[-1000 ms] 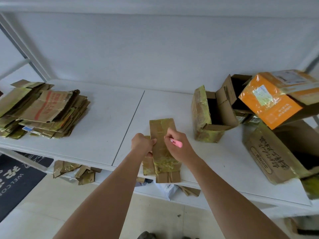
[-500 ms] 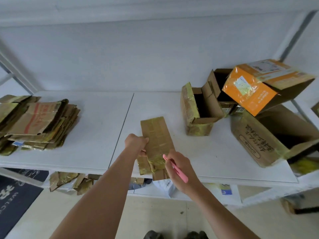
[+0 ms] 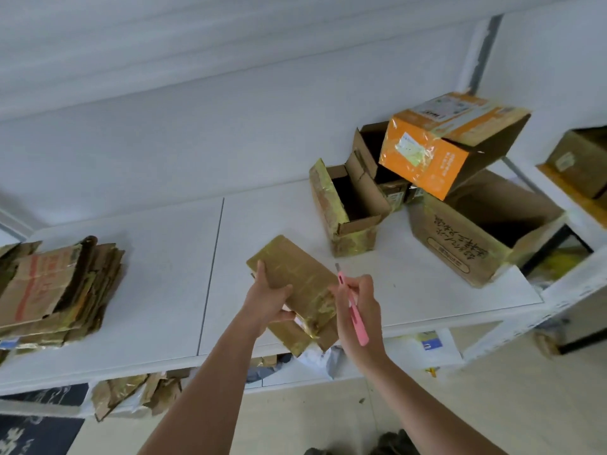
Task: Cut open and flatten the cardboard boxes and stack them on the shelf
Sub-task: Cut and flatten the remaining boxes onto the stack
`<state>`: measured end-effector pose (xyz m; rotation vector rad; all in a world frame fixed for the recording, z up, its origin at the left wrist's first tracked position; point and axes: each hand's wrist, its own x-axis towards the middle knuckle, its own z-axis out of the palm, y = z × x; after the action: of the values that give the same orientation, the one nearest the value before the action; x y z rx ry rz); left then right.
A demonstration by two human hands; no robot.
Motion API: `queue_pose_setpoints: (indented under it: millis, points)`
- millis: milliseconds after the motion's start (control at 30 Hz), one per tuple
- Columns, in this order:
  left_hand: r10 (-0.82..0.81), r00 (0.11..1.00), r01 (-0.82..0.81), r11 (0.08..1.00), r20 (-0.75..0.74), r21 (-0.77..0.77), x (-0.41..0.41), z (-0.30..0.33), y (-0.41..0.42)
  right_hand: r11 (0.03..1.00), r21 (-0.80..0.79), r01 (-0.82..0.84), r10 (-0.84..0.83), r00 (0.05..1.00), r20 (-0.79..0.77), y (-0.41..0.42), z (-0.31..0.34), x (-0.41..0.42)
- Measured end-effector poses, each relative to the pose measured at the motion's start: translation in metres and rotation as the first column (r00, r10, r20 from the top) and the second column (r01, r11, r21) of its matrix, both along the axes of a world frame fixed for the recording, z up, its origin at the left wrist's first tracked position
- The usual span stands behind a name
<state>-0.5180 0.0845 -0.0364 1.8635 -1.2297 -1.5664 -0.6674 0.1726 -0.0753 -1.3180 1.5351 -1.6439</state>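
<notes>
A flattened brown cardboard box [image 3: 297, 284], glossy with tape, is held tilted over the white shelf [image 3: 157, 274]. A stack of flattened boxes [image 3: 56, 290] lies at nine o'clock. Open boxes [image 3: 348, 208] cluster at two o'clock, an orange box [image 3: 440, 142] topmost.

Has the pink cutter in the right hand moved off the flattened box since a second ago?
Yes. The pink cutter has moved off the flattened box to its right side, toward the open boxes, gripped upright by the right hand.

Brown flattened box [image 3: 295, 277] with glossy yellowish tape, pink cutter [image 3: 353, 311], orange box [image 3: 427, 159], white shelf [image 3: 164, 274].
</notes>
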Motion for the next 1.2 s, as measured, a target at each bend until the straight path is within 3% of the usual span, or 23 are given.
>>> queue_pose_setpoints:
  millis: [100,167,200,300,433,567,600,700,733,800,867,967,1200]
  points:
    - [-0.097,0.933,0.134,0.987,0.347,-0.084,-0.014,-0.001,0.006,0.999,-0.018,0.036,-0.036,0.999,0.013,-0.013,-0.002,-0.011]
    - [-0.152,0.747,0.306,0.943,0.647,-0.131,-0.02,-0.001,0.006,0.999,-0.003,0.051,-0.051,0.997,0.054,-0.022,-0.002,-0.02]
    - [-0.155,0.674,0.374,0.915,0.722,-0.153,-0.021,0.0,0.004,0.999,0.003,0.05,-0.05,0.996,0.079,-0.024,-0.001,-0.023]
    - [-0.211,0.566,0.527,0.836,0.797,-0.153,-0.021,0.001,-0.014,0.999,0.008,0.036,-0.037,0.99,0.139,-0.025,0.0,-0.031]
    - [-0.382,0.538,0.532,0.846,0.751,0.049,-0.01,0.002,-0.036,0.999,0.038,0.014,-0.02,0.99,0.143,-0.021,-0.001,-0.031]
    - [-0.307,0.708,0.405,0.914,0.636,-0.008,-0.007,0.002,-0.028,0.999,0.049,0.011,-0.017,0.992,0.128,-0.023,-0.003,-0.036]
    - [-0.264,0.683,0.368,0.93,0.681,-0.01,-0.008,0.001,-0.023,0.998,0.06,0.004,-0.012,0.991,0.133,-0.025,-0.003,-0.038]
    - [-0.217,0.432,0.434,0.901,0.876,0.01,-0.02,-0.003,-0.009,0.99,0.126,-0.06,0.033,0.978,0.204,-0.035,-0.004,-0.043]
    - [-0.221,0.451,0.507,0.861,0.865,-0.044,-0.024,-0.005,-0.009,0.987,0.144,-0.075,0.037,0.967,0.254,-0.037,-0.005,-0.045]
    - [-0.322,0.617,0.604,0.779,0.718,-0.17,-0.028,-0.008,-0.012,0.985,0.159,-0.067,0.001,0.923,0.386,-0.037,-0.006,-0.047]
    - [-0.418,0.683,0.618,0.768,0.599,-0.168,-0.026,-0.012,-0.013,0.987,0.157,-0.016,-0.066,0.86,0.505,-0.029,-0.011,-0.047]
    - [-0.466,0.686,0.625,0.771,0.558,-0.125,-0.021,-0.016,-0.013,0.984,0.173,0.039,-0.133,0.808,0.574,-0.014,-0.022,-0.042]
    - [-0.555,0.712,0.644,0.76,0.431,-0.085,-0.011,-0.009,-0.018,0.978,0.192,0.085,-0.171,0.852,0.495,-0.015,-0.027,-0.031]
